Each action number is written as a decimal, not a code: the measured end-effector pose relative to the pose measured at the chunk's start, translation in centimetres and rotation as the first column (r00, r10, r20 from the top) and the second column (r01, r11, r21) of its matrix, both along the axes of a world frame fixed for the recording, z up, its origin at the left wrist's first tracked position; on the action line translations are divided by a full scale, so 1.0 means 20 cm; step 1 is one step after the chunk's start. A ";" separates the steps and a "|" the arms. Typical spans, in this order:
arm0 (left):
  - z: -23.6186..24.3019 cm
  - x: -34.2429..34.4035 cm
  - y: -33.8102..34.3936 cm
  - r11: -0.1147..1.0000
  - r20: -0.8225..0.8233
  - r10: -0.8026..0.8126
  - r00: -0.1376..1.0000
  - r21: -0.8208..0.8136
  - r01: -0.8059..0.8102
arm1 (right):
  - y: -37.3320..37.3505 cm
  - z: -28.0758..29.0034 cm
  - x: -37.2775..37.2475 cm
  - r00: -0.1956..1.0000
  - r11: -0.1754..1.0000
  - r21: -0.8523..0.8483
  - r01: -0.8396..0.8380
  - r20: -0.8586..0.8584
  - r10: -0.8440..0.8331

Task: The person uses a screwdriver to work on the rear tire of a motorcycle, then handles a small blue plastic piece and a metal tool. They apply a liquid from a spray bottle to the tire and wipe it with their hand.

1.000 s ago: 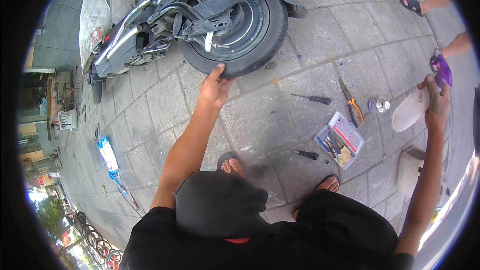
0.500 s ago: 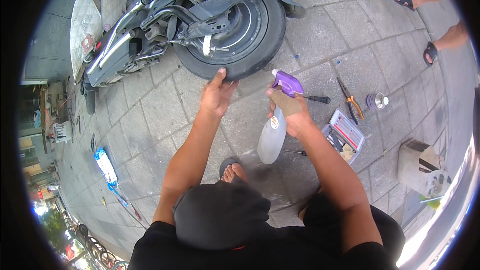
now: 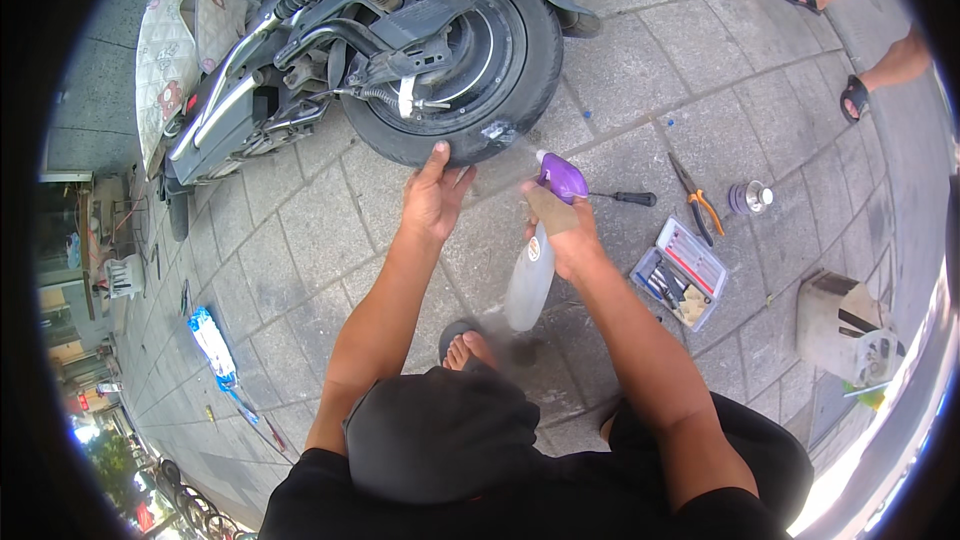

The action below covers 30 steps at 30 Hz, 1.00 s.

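Note:
My left hand (image 3: 436, 198) grips the lower edge of the black tyre (image 3: 400, 145), thumb on the sidewall and fingers curled beneath. The wheel belongs to a scooter (image 3: 365, 50) lying on its side. My right hand (image 3: 573, 235) is wrapped round the neck of a spray bottle (image 3: 530, 285) with a purple trigger head and a whitish body. Against that hand sits a flat tan-brown piece (image 3: 553, 210), its kind unclear. The nozzle points at the tyre, with faint mist before it. A shiny wet patch (image 3: 496, 130) shows on the sidewall.
Right of the bottle lie a screwdriver (image 3: 632, 198), orange-handled pliers (image 3: 697, 202), a small can (image 3: 752, 197) and an open kit case (image 3: 688, 275). A cut-open container (image 3: 845, 330) stands farther right. A blue-white packet (image 3: 212, 345) is at left. Another person's sandalled feet (image 3: 855, 98) are at upper right.
A wet, shiny patch and mist have appeared at the tyre by the nozzle. My right hand and the bottle have shifted slightly left. My left hand stays on the tyre.

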<state>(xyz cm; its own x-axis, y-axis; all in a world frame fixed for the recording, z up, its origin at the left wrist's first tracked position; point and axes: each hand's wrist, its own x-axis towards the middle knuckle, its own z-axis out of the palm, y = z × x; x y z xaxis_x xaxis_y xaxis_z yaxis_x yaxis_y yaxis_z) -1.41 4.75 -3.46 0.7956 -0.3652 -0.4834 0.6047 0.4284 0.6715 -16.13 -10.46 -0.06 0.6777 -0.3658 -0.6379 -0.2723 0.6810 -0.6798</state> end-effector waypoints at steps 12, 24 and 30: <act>-0.03 0.01 0.01 1.000 0.018 -0.017 1.000 -0.001 0.017 | 0.02 -0.01 -0.08 0.996 0.999 0.032 0.037 0.075 -0.040; -0.04 0.02 0.02 1.000 0.018 -0.019 1.000 0.014 0.019 | -0.02 -0.03 -0.09 0.995 0.999 0.036 -0.020 0.099 0.016; -0.03 0.01 0.01 0.999 0.027 -0.022 0.999 0.036 0.021 | -0.02 -0.03 -0.09 1.000 1.000 0.018 0.005 0.027 -0.005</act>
